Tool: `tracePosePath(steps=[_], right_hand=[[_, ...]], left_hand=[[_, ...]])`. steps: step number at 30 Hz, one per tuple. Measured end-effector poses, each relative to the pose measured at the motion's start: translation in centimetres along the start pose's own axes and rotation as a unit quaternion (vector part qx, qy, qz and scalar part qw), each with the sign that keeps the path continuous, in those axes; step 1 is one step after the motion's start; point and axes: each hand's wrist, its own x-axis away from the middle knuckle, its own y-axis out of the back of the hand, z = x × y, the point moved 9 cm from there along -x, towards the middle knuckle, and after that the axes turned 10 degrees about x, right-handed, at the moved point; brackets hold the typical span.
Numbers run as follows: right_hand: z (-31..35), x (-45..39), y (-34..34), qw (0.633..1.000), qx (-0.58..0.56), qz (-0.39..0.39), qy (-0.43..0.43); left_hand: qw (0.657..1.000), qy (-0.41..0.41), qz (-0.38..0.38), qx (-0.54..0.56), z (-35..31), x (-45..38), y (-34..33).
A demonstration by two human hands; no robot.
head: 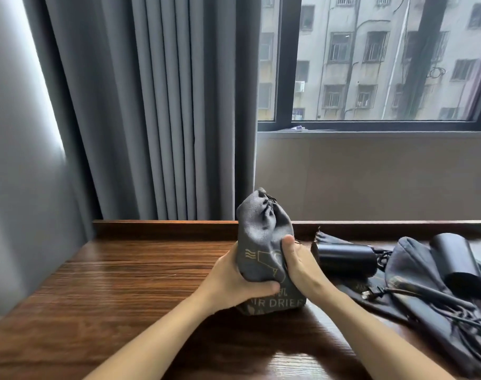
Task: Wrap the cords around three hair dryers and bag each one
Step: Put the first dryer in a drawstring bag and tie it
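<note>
Head view: a grey drawstring bag (pixel 264 242) stands upright near the middle of the wooden desk (pixel 124 275), its mouth already cinched into a pucker at the top and its printed side facing the camera. It bulges as if a dryer is inside, though the contents are hidden. The left hand (pixel 233 281) grips the bag's lower left side, thumb curled across the front above the lettering. The right hand (pixel 296 261) presses against the bag's right side, thumb up on the cloth; its fingers are behind the bag, so whether they curl round it cannot be told.

To the right, lying on the desk, are two black hair dryers: one (pixel 346 259) just beside the right hand, resting on a flat grey bag (pixel 351 290), and a second (pixel 461 264) farther right, lying on another crumpled grey bag (pixel 414 264). Loose black cords (pixel 436 300) trail over the near right of the desk, unwound.

By the look of it, the first dryer is bagged and closed, and this is the finishing of that step. The next move calls for setting this bag aside, likely on the bare left part of the desk, then taking the nearer dryer and winding its cord before bagging it.
</note>
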Motion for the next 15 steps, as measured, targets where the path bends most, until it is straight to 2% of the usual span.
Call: tracePosePath(steps=[6, 8, 11, 15], right_hand=[[-1.1, 1.2, -1.6, 0.993, -0.011, 0.118, 0.02], [-0.7, 1.0, -2.1, 0.994, -0.014, 0.095, 0.047], [0.1, -0.7, -3.3, 0.998, -0.023, 0.027, 0.053], [2.6, -3.7, -7.1, 0.995, -0.094, 0.021, 0.015]], left_hand=[[0.996, -0.021, -0.045, 0.071, 1.7, -0.4, 1.0], [0.99, -0.031, -0.078, 0.117, 1.8, -0.2, 1.7], [0.976, 0.002, -0.119, 0.181, 2.2, -0.1, 3.5], [0.955, 0.033, -0.17, 0.239, 3.0, -0.7, 9.8]])
